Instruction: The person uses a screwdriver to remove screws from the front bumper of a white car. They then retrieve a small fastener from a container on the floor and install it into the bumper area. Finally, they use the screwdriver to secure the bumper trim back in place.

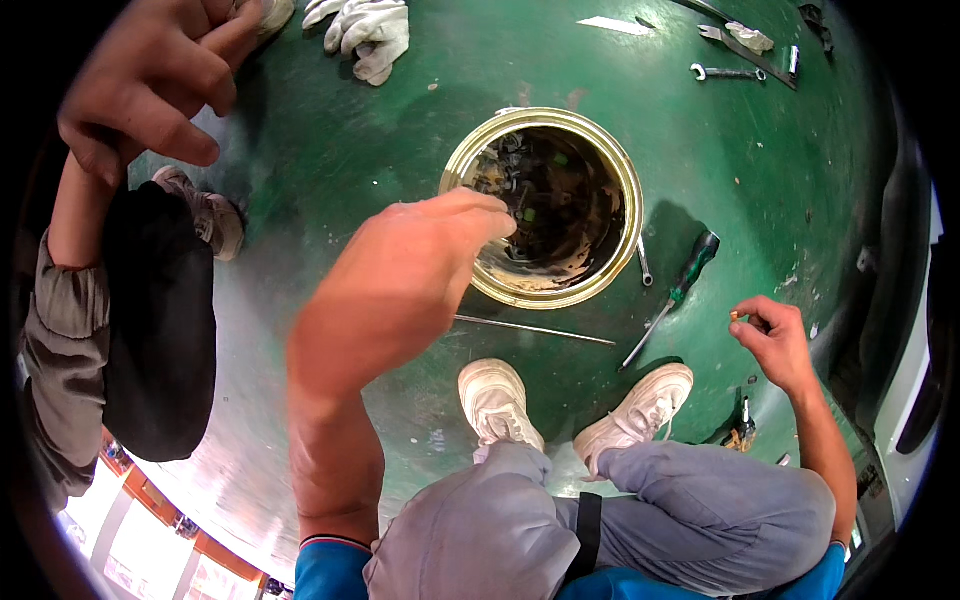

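My left hand [395, 280] reaches over the near left rim of a round metal bucket [630, 190], its fingers stretched out and close together; its thumb is hidden. Dark, wet-looking residue and small pieces [530, 215] lie inside the bucket. At the right my right hand [778, 345] is closed in a pinch on a small orange piece [735, 315], above the floor. Between this hand and the bucket lies a screwdriver [692, 268] with a black and green handle. A thin metal rod [535, 328] lies in front of the bucket, and a wrench [645, 268] end shows beside it.
Another person's hand [150, 90] hangs at the upper left, with that person's dark trouser leg [160, 320] below. White gloves [370, 35] lie on the green floor [330, 180]. A double-ended wrench [728, 73] and a pry bar [750, 58] lie far right. My shoes [495, 400] stand near the rod.
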Tool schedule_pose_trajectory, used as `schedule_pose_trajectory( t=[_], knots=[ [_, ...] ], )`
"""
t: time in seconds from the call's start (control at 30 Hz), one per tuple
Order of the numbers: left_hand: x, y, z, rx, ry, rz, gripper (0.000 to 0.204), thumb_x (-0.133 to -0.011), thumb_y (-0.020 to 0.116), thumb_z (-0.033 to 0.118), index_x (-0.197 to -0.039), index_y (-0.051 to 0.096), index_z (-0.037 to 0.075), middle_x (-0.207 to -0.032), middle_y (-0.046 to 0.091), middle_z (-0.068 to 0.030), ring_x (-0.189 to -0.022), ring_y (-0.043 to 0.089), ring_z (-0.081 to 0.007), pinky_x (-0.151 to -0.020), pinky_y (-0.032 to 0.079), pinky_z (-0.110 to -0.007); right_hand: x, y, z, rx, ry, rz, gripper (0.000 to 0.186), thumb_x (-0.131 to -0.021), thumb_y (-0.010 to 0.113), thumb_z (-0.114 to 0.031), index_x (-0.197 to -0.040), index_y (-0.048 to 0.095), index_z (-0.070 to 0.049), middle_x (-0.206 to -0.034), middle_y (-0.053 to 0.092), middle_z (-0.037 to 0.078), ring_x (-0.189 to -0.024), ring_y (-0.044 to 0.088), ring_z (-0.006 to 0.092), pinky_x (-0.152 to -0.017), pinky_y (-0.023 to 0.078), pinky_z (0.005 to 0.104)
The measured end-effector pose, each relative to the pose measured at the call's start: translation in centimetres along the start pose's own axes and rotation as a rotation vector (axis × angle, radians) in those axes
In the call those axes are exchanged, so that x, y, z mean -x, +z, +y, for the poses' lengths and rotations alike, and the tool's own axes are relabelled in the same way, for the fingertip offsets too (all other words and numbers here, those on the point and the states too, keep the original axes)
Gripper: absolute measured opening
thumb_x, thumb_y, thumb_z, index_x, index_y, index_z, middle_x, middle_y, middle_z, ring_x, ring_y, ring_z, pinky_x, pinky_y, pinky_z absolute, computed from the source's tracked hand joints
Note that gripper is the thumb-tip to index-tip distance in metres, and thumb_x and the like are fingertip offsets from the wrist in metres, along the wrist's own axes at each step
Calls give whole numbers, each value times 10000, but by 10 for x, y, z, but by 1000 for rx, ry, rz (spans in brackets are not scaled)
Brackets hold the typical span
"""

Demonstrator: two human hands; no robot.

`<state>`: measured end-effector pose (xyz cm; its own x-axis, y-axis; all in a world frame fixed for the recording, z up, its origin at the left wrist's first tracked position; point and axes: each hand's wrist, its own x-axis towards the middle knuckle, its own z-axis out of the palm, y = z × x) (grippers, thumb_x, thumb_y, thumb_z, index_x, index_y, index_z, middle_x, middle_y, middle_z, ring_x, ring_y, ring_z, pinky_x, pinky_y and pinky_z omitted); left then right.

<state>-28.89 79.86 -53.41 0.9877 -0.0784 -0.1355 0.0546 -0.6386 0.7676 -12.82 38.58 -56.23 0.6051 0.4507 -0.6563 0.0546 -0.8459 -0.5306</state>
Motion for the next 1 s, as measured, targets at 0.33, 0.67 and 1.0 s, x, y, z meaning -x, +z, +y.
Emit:
schedule_pose_trajectory(
  t=[0.33,0.67,1.0],
  knots=[
    [-54,46,0,-239,-35,-201,350,-870,531,-31,-1200,648,-10,-1056,693,-220,-969,672,-402,-836,552,-463,5,0,11,-20,-28,47,135,-827,734,-57,-947,713,-1,-596,453,-44,-555,390,38,-511,310,255],
    [-70,111,-43,-587,-144,-315,200,-829,585,51,-898,762,-12,-1125,716,-230,-1011,712,-359,-875,572,-452,16,-1,7,-32,43,32,140,-828,743,-72,-947,710,-5,-631,473,-44,-591,414,51,-540,330,257],
    [-49,52,-23,-302,-54,-214,285,-868,546,40,-1102,707,35,-1051,723,-193,-981,706,-356,-843,573,-455,10,-3,7,-25,35,36,149,-830,736,-65,-958,713,7,-605,468,-38,-568,404,38,-522,325,253]
  ],
)
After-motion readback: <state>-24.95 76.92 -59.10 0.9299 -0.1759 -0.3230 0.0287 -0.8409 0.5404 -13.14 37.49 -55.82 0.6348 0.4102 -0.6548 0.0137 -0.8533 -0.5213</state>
